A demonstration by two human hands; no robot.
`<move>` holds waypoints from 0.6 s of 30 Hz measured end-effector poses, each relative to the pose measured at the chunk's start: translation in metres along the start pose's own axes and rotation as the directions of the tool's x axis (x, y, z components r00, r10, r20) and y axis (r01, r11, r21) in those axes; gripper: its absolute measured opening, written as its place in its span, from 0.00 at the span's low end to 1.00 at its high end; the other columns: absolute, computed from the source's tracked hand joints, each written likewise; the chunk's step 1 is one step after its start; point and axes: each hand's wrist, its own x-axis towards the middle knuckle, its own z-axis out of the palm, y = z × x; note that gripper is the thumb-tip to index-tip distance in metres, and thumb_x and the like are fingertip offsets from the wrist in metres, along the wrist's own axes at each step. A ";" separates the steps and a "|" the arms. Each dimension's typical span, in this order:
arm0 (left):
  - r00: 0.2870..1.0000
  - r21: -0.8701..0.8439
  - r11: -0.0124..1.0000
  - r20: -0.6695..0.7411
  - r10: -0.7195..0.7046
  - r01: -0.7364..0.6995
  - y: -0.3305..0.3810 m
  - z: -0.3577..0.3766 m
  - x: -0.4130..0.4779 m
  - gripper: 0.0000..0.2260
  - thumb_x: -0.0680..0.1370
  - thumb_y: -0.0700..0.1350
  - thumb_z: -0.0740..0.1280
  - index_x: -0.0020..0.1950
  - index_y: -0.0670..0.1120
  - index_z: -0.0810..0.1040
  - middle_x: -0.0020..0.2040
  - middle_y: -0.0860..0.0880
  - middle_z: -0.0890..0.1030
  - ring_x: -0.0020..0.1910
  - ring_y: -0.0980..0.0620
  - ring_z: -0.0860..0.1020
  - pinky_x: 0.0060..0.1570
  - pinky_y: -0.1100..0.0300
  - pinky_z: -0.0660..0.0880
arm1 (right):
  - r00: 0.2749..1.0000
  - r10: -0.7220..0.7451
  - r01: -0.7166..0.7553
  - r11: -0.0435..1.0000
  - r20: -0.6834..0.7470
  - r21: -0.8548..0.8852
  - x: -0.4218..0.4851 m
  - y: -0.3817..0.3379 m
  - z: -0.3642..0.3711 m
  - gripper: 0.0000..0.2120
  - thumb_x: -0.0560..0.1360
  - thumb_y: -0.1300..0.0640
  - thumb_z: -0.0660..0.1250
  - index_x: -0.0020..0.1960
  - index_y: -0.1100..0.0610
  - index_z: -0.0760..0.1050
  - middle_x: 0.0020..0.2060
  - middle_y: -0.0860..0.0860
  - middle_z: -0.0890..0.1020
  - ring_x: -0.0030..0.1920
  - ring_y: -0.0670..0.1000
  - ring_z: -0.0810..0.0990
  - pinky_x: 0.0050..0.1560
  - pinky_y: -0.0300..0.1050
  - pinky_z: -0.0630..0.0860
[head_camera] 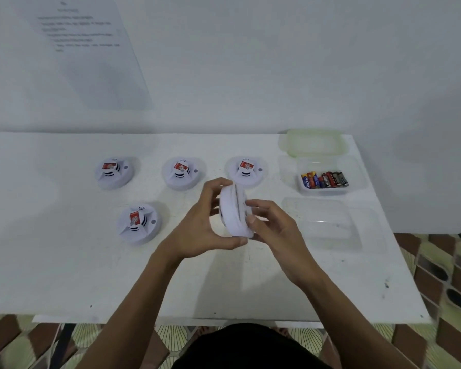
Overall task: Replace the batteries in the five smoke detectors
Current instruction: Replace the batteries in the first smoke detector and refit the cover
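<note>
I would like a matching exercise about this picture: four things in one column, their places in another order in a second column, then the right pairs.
1. held smoke detector
2. batteries
3. pale green lid
4. printed sheet

a. on the wall
b. in the clear tray
c. between the left hand and the right hand
d. far right corner of the table

Pairs: 1-c, 2-b, 3-d, 4-a

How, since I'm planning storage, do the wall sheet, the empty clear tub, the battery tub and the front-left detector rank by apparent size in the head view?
1. wall sheet
2. empty clear tub
3. battery tub, farther away, so possibly the same size really
4. front-left detector
</note>
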 end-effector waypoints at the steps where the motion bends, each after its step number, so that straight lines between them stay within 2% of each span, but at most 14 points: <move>1: 1.000 -0.016 1.000 0.002 0.017 -0.017 0.004 0.000 0.000 0.42 0.63 0.43 0.80 0.69 0.50 0.58 0.64 0.56 0.67 0.63 0.53 0.71 0.57 0.63 0.74 | 1.000 -0.007 0.007 1.000 -0.002 0.022 -0.002 -0.003 0.000 0.13 0.78 0.54 0.68 0.62 0.48 0.76 0.58 0.49 0.81 0.55 0.52 0.82 0.54 0.53 0.82; 2: 1.000 -0.025 0.999 0.009 0.025 -0.025 0.008 -0.001 0.001 0.43 0.63 0.43 0.80 0.69 0.51 0.58 0.64 0.56 0.67 0.64 0.52 0.71 0.57 0.61 0.74 | 1.000 -0.023 0.023 0.999 -0.018 0.021 -0.003 -0.007 -0.002 0.12 0.77 0.55 0.69 0.60 0.47 0.76 0.58 0.47 0.81 0.55 0.52 0.82 0.53 0.52 0.82; 6: 0.999 0.041 0.999 0.015 0.035 -0.036 0.015 -0.003 0.005 0.45 0.61 0.47 0.81 0.70 0.52 0.58 0.66 0.55 0.69 0.65 0.51 0.71 0.58 0.56 0.75 | 0.986 -0.112 0.091 0.983 -0.123 -0.160 -0.006 -0.017 -0.005 0.16 0.73 0.53 0.74 0.58 0.43 0.77 0.59 0.43 0.76 0.56 0.46 0.79 0.47 0.40 0.81; 8: 0.999 0.116 0.992 0.001 0.046 -0.046 0.015 -0.002 0.007 0.45 0.60 0.55 0.80 0.71 0.57 0.59 0.67 0.59 0.67 0.66 0.55 0.69 0.62 0.61 0.71 | 0.971 -0.187 0.146 0.958 -0.152 -0.246 -0.007 -0.019 -0.006 0.18 0.72 0.55 0.75 0.60 0.45 0.76 0.58 0.44 0.75 0.54 0.44 0.78 0.45 0.38 0.81; 10: 0.998 0.181 0.982 -0.015 0.059 -0.055 0.015 0.001 0.008 0.44 0.59 0.61 0.77 0.70 0.62 0.58 0.68 0.67 0.63 0.66 0.62 0.65 0.64 0.71 0.64 | 0.955 -0.245 0.182 0.928 -0.164 -0.326 -0.008 -0.021 -0.008 0.21 0.71 0.56 0.75 0.62 0.48 0.75 0.58 0.44 0.74 0.53 0.41 0.77 0.43 0.35 0.80; 12: 0.995 0.203 0.976 -0.043 0.086 -0.075 0.013 0.003 0.009 0.44 0.59 0.62 0.77 0.69 0.65 0.57 0.66 0.72 0.61 0.66 0.66 0.64 0.62 0.77 0.58 | 0.949 -0.271 0.198 0.910 -0.162 -0.363 -0.007 -0.023 -0.008 0.22 0.71 0.55 0.75 0.63 0.48 0.73 0.59 0.45 0.74 0.53 0.38 0.76 0.43 0.32 0.78; 16: 0.985 0.210 0.968 -0.081 0.155 -0.135 0.013 0.003 0.009 0.43 0.61 0.66 0.74 0.70 0.59 0.58 0.67 0.75 0.60 0.67 0.69 0.61 0.65 0.76 0.54 | 0.956 -0.264 0.208 0.916 -0.126 -0.343 -0.004 -0.026 -0.010 0.23 0.71 0.54 0.75 0.62 0.46 0.71 0.60 0.45 0.76 0.54 0.38 0.76 0.43 0.32 0.79; 18: 0.982 0.204 0.967 -0.083 0.170 -0.150 0.011 0.004 0.008 0.44 0.61 0.60 0.77 0.71 0.56 0.58 0.67 0.75 0.60 0.67 0.69 0.61 0.66 0.75 0.54 | 0.959 -0.266 0.221 0.916 -0.096 -0.335 -0.003 -0.026 -0.012 0.23 0.71 0.54 0.75 0.62 0.46 0.71 0.60 0.46 0.76 0.55 0.38 0.76 0.43 0.33 0.79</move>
